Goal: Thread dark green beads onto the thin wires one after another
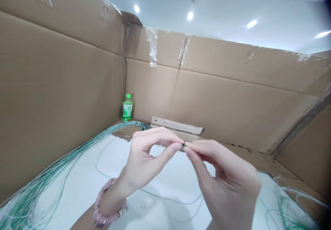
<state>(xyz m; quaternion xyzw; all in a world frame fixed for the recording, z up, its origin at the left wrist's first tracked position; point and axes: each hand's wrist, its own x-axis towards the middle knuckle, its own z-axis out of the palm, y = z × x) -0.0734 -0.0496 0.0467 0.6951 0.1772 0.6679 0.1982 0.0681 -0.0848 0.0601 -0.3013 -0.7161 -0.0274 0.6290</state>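
My left hand [146, 159] pinches with thumb and forefinger at one side of a small dark green piece [183, 144]. From the other side my right hand [227, 178] pinches at the same piece, and the fingertips of both hands nearly meet. The piece is too small to name, and most of it is hidden by the fingers. Under the hands, a thin green wire [170, 199] curves over the white work surface [116, 157] and passes out of sight behind my right hand. A pink bead bracelet [99, 206] circles my left wrist.
A bundle of green and white wires [77, 154] runs along the left side to the back. More loose wires [287, 209] lie at the right. A green-capped bottle [127, 108] stands in the back corner by a cardboard strip [178, 126]. Cardboard walls [219, 95] enclose the surface.
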